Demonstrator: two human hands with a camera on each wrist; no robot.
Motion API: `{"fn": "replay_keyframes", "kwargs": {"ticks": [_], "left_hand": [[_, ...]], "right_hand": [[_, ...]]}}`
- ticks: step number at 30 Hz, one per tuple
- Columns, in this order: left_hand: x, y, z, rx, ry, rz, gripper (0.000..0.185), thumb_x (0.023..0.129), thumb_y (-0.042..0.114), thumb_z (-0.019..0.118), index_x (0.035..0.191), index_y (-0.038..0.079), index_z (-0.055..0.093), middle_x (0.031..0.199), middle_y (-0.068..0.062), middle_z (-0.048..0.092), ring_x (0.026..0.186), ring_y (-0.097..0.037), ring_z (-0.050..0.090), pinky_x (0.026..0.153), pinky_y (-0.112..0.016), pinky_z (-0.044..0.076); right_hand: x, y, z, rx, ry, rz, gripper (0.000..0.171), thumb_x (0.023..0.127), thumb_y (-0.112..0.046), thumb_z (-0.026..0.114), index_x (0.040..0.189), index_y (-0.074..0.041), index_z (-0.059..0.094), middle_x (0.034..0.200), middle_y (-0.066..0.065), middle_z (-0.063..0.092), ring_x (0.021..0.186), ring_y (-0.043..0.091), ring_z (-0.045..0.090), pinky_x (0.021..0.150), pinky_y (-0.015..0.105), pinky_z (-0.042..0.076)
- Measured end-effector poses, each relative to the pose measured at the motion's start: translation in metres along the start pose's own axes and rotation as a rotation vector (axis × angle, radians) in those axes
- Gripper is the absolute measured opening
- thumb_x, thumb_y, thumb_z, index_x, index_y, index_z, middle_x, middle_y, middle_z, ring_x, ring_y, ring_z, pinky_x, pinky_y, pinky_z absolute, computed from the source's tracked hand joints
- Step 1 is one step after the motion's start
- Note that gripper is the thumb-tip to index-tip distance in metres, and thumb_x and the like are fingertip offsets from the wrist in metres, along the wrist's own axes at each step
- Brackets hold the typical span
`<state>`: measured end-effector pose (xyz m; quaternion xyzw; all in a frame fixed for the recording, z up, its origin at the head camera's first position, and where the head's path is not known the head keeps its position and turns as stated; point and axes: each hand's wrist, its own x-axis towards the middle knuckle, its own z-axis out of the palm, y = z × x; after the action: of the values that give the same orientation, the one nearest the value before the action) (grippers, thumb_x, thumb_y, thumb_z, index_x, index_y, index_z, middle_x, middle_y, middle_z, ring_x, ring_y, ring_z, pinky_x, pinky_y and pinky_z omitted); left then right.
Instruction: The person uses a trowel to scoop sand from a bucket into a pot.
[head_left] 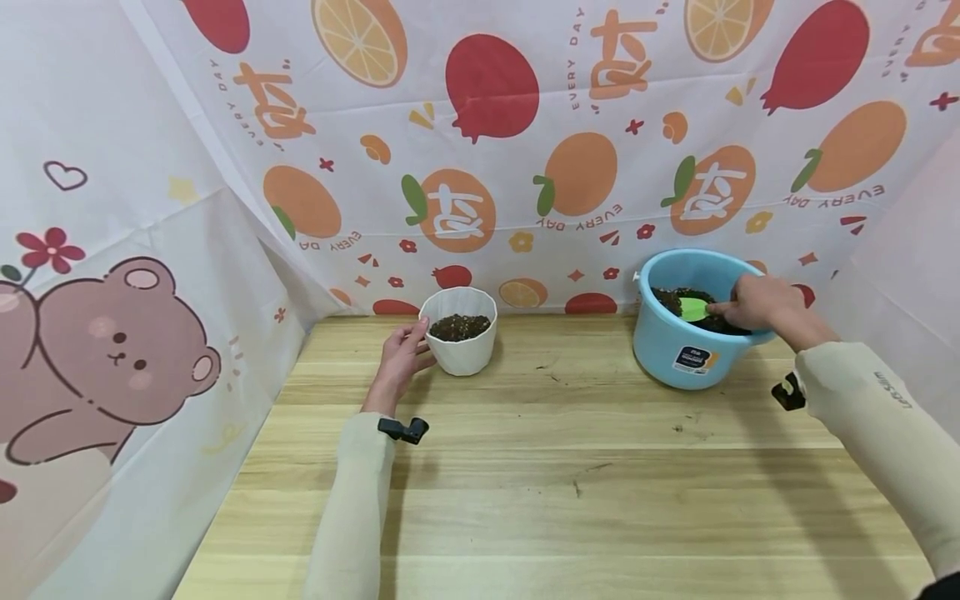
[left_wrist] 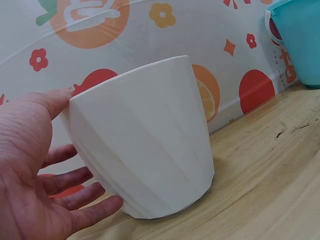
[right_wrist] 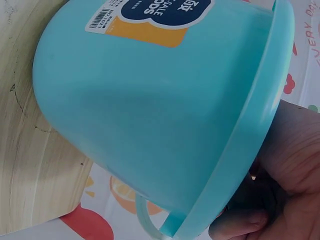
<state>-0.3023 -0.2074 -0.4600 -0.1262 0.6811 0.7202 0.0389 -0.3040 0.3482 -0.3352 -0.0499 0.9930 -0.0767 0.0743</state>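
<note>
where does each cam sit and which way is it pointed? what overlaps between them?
Head: worn on the head, looks forward and down across the wooden table at the fruit-print backdrop; shows both sleeved forearms, left hand against the white pot, right hand holding a green scoop in the blue bucket.
Left wrist: low beside the pot, faces its side wall; shows palm and fingers.
Right wrist: below the bucket rim, faces its outer wall and label; shows part of the hand.
Shared: left wrist and right wrist both show the bucket, table and backdrop.
</note>
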Motion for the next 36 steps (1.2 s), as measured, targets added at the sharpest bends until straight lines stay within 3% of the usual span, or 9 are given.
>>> {"fn": "replay_keyframes", "kwargs": {"ticks": [23, 30, 36], "left_hand": [[0.000, -0.001, -0.001, -0.019, -0.013, -0.003, 0.068, 0.100, 0.056, 0.055, 0.143, 0.004, 0.043, 0.155, -0.017, 0.041, 0.136, -0.034, 0.052, 0.112, -0.048, 0.049], [0.002, -0.001, -0.002, -0.011, -0.012, 0.000, 0.069, 0.099, 0.057, 0.055, 0.143, 0.005, 0.044, 0.153, -0.016, 0.041, 0.135, -0.033, 0.053, 0.111, -0.047, 0.050], [0.002, -0.002, -0.001, -0.018, -0.014, 0.000, 0.068, 0.100, 0.056, 0.055, 0.142, 0.004, 0.044, 0.153, -0.017, 0.041, 0.134, -0.033, 0.053, 0.111, -0.048, 0.050]], "right_hand": [[-0.008, 0.007, -0.005, 0.067, -0.008, 0.036, 0.052, 0.099, -0.049, 0.059, 0.076, -0.003, 0.065, 0.061, 0.004, 0.053, 0.062, 0.022, 0.052, 0.054, 0.031, 0.040], [-0.010, 0.010, -0.005, 0.085, 0.037, 0.045, 0.055, 0.098, -0.053, 0.058, 0.061, -0.013, 0.053, 0.057, -0.001, 0.041, 0.060, 0.020, 0.045, 0.054, 0.031, 0.033], [-0.012, 0.012, -0.006, 0.107, 0.036, 0.039, 0.055, 0.098, -0.054, 0.057, 0.062, -0.013, 0.055, 0.057, -0.001, 0.044, 0.060, 0.021, 0.047, 0.054, 0.031, 0.034]]}}
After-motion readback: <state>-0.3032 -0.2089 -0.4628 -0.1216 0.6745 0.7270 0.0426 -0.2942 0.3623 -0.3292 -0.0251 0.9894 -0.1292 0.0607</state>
